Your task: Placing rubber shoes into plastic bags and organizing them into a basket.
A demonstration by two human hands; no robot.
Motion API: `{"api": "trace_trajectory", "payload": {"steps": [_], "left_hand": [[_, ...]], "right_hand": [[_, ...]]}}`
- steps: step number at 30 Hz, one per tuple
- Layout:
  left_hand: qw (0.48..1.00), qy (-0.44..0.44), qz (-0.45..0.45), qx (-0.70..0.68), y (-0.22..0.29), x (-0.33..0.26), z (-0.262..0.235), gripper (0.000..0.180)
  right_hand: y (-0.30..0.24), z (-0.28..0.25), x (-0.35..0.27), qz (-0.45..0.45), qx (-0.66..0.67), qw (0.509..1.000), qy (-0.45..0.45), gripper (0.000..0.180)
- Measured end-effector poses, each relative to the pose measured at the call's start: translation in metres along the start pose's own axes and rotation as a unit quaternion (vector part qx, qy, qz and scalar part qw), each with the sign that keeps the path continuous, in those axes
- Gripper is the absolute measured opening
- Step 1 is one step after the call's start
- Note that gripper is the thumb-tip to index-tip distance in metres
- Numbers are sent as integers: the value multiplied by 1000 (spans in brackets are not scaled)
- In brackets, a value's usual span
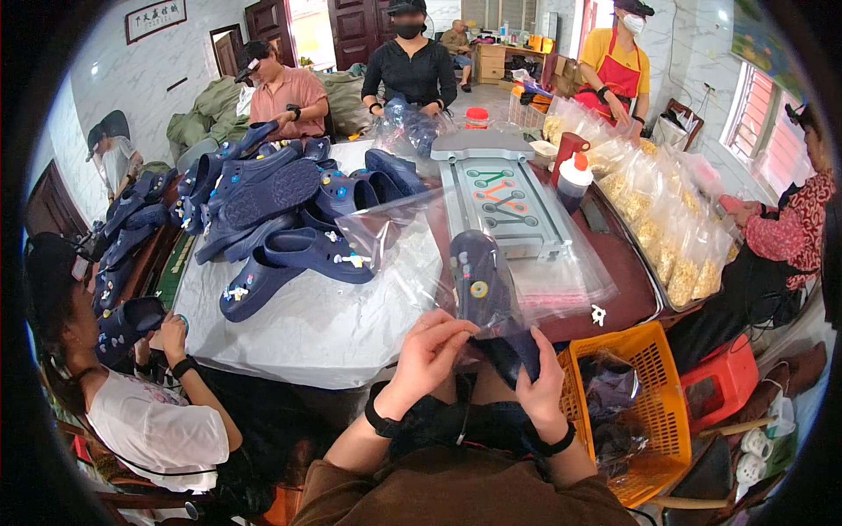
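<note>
Nearest the camera, at six o'clock, the person's two forearms rise from a brown sleeve, each wrist ringed by a black band. The left hand (430, 351) pinches the lower edge of a clear plastic bag (491, 263) between thumb and curled fingers. The right hand (539, 373) is closed around the heel end of a navy clog (478, 289), fingers wrapped over the dark sole. The clog stands nearly upright, toe toward twelve o'clock, small coloured charms on its upper, and it lies within the bag's mouth. At four o'clock from the hands sits an orange basket (653, 351) with bagged dark shoes in it. At ten o'clock, a heap of navy clogs (272, 210) covers a white-clothed table (307, 333). At twelve o'clock, just past the bag, rests a grey tray (504, 197) with coloured tool shapes. At eight o'clock a seated person in a white shirt (153, 430) handles another clog.
</note>
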State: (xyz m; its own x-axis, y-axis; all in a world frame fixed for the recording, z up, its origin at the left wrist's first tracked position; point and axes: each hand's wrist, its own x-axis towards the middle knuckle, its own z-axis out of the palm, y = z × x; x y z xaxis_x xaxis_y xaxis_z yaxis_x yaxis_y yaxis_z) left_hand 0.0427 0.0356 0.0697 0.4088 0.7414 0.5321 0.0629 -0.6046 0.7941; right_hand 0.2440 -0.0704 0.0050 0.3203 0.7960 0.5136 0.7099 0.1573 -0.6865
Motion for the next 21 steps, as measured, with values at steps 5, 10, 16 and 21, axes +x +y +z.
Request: {"api": "trace_trajectory", "payload": {"steps": [5,10,16,21], "left_hand": [[998,-46,10,-38,-5,-4,10,18],[994,-96,13,-47,-15,-8,10,16],[975,-180,-59,-117,-27,-15,0,15],[980,-162,-42,-104,-34,-14,-9,16]], "right_hand": [[22,11,-7,77,192,978,-25,64],[10,33,-15,176,388,901,-78,68],[-2,52,8,-1,150,985,-81,71],[-4,74,24,-97,90,987,-86,73]]}}
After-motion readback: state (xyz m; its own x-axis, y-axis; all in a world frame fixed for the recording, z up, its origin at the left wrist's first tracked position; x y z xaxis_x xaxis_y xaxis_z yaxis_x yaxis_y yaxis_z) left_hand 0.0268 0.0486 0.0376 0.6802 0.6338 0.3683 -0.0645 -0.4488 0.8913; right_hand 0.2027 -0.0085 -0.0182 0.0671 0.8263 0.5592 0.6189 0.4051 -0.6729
